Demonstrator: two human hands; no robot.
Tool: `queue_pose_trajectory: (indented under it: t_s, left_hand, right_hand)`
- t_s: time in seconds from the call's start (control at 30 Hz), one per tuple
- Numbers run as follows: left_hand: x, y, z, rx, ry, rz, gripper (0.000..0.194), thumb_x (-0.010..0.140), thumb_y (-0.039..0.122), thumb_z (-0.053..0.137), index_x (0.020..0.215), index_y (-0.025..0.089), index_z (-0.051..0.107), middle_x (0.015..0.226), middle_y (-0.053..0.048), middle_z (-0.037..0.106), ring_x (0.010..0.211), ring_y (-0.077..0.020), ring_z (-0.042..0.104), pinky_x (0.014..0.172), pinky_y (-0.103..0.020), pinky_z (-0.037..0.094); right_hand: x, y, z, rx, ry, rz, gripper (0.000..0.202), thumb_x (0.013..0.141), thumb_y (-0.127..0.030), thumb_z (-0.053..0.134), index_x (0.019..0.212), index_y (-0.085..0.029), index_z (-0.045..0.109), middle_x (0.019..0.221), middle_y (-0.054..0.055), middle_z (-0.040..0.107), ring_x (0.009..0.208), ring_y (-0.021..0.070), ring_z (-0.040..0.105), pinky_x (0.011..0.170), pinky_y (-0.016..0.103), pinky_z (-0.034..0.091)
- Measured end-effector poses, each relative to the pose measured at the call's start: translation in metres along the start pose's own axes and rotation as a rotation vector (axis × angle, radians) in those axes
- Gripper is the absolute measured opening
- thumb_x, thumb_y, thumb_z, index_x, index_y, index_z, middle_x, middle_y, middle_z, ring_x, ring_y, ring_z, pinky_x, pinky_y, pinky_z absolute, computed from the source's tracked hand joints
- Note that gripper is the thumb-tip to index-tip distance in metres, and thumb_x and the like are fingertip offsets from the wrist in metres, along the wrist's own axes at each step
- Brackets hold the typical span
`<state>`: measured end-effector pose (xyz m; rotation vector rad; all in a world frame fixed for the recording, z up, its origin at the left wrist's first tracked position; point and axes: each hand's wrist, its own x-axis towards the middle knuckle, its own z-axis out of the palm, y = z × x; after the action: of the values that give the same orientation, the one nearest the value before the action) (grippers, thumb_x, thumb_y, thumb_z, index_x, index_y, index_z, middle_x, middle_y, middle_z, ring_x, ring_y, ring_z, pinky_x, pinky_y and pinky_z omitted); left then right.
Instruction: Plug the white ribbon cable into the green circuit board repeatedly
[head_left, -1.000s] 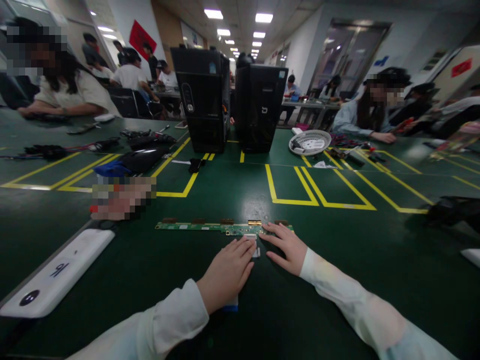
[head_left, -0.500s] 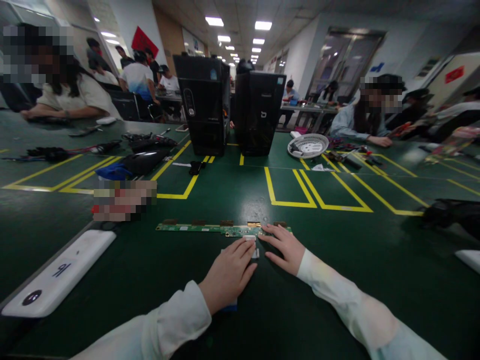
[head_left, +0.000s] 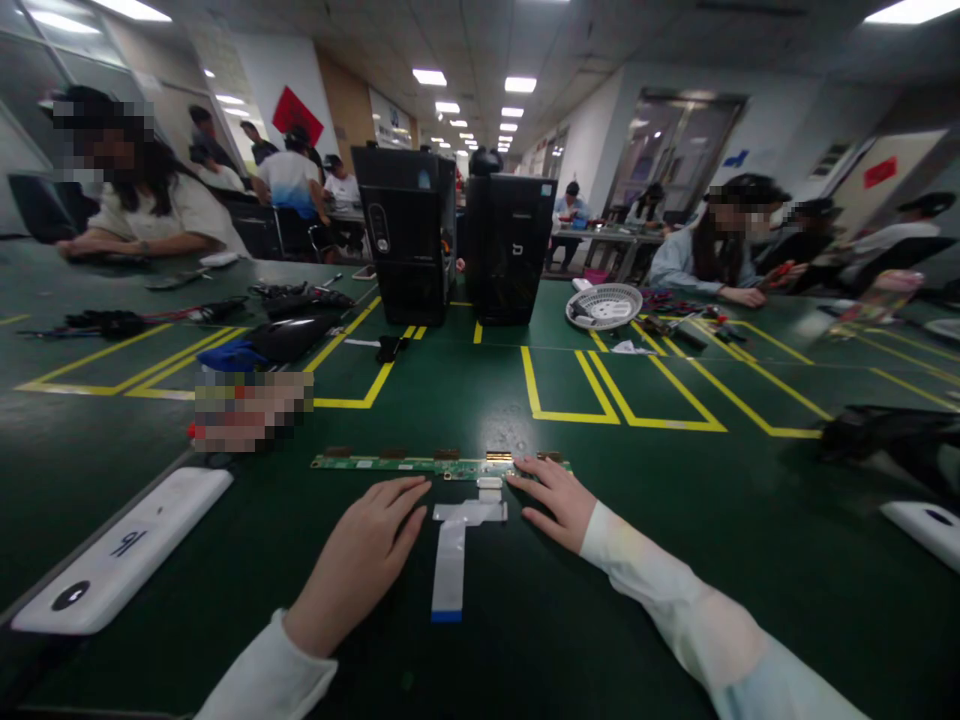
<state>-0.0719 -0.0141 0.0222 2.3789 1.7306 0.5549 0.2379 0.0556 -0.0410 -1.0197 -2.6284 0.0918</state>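
A long narrow green circuit board (head_left: pixel 375 463) lies across the dark green table in front of me. Joined at its lower edge by a white connector, a white flat ribbon cable (head_left: pixel 450 560) bends and runs toward me, ending in a blue tip. My right hand (head_left: pixel 556 500) rests with spread fingers on the right part of the board, its fingertips touching it beside the connector. Left of the cable, my left hand (head_left: pixel 367 545) holds nothing; its fingers are stretched out close to the board's lower edge. Whether those fingertips touch the board I cannot tell.
Two black computer towers (head_left: pixel 405 240) stand at the back. A white basket (head_left: pixel 604 306) sits to their right. A white device (head_left: pixel 124 550) lies at the left, near a blurred-out item and dark cables. Yellow tape marks the table. Several people sit beyond.
My left hand has moved off the connector toward the left, uncovering the ribbon cable. My right hand stays on the board. The view has tilted up slightly.
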Motion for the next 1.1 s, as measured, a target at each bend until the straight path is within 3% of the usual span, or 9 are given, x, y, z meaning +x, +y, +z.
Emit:
queue_pose_trajectory:
  t_s: [0.13, 0.23, 0.33, 0.57, 0.8, 0.93, 1.1]
  left_hand:
    - [-0.04, -0.037, 0.001, 0.097, -0.032, -0.118, 0.045, 0.093, 0.044, 0.038, 0.126, 0.022, 0.06, 0.129, -0.008, 0.061, 0.116, -0.0247, 0.058, 0.101, -0.046, 0.047]
    - [-0.065, -0.067, 0.009, 0.171, 0.043, -0.143, 0.048, 0.092, 0.047, 0.039, 0.123, 0.02, 0.063, 0.131, -0.01, 0.06, 0.119, -0.027, 0.056, 0.102, -0.048, 0.045]
    - [-0.078, -0.085, 0.017, 0.209, 0.123, -0.14, 0.049, 0.091, 0.046, 0.039, 0.126, 0.019, 0.06, 0.132, -0.011, 0.059, 0.119, -0.0281, 0.056, 0.101, -0.049, 0.045]
    - [-0.067, -0.07, 0.024, 0.255, 0.23, -0.17, 0.046, 0.092, 0.042, 0.037, 0.123, 0.017, 0.061, 0.126, -0.014, 0.062, 0.116, -0.0289, 0.058, 0.099, -0.048, 0.047]
    - [-0.055, -0.063, 0.024, 0.265, 0.225, -0.162, 0.05, 0.092, 0.042, 0.036, 0.123, 0.012, 0.061, 0.126, -0.017, 0.061, 0.117, -0.0307, 0.057, 0.099, -0.048, 0.046]
    - [-0.056, -0.066, 0.026, 0.261, 0.231, -0.164, 0.049, 0.093, 0.043, 0.035, 0.123, 0.014, 0.061, 0.127, -0.015, 0.061, 0.116, -0.0296, 0.057, 0.098, -0.048, 0.047]
    - [-0.056, -0.067, 0.027, 0.263, 0.206, -0.163, 0.051, 0.093, 0.043, 0.034, 0.124, 0.011, 0.06, 0.128, -0.017, 0.06, 0.117, -0.031, 0.056, 0.098, -0.049, 0.047]
  right_hand:
    - [-0.001, 0.001, 0.001, -0.005, 0.003, 0.009, 0.046, 0.092, -0.034, 0.046, 0.136, -0.019, 0.05, 0.145, 0.014, 0.044, 0.136, 0.0275, 0.037, 0.111, 0.052, 0.032]
    - [0.0, -0.003, -0.002, -0.003, 0.006, 0.003, 0.045, 0.092, -0.033, 0.047, 0.135, -0.019, 0.051, 0.145, 0.015, 0.042, 0.137, 0.0292, 0.035, 0.11, 0.054, 0.032]
    - [0.003, -0.014, -0.006, 0.019, 0.005, -0.047, 0.044, 0.094, -0.034, 0.044, 0.135, -0.02, 0.052, 0.146, 0.016, 0.04, 0.139, 0.0295, 0.031, 0.111, 0.054, 0.03]
    - [0.016, -0.043, -0.014, 0.024, -0.112, -0.008, 0.054, 0.092, -0.047, 0.049, 0.142, -0.029, 0.045, 0.155, 0.013, 0.026, 0.143, 0.0343, 0.021, 0.112, 0.06, 0.022]
    - [0.013, -0.034, -0.012, 0.037, -0.179, -0.011, 0.058, 0.091, -0.052, 0.049, 0.144, -0.028, 0.042, 0.153, 0.015, 0.029, 0.142, 0.0317, 0.024, 0.113, 0.056, 0.022]
    - [-0.013, -0.03, -0.016, 0.02, -0.137, -0.004, 0.056, 0.092, -0.052, 0.045, 0.143, -0.029, 0.043, 0.152, 0.014, 0.031, 0.141, 0.031, 0.028, 0.111, 0.057, 0.026]
    - [-0.083, -0.029, -0.027, -0.088, -0.039, 0.124, 0.052, 0.094, -0.049, 0.042, 0.143, -0.032, 0.042, 0.152, 0.011, 0.033, 0.138, 0.0299, 0.033, 0.109, 0.054, 0.034]
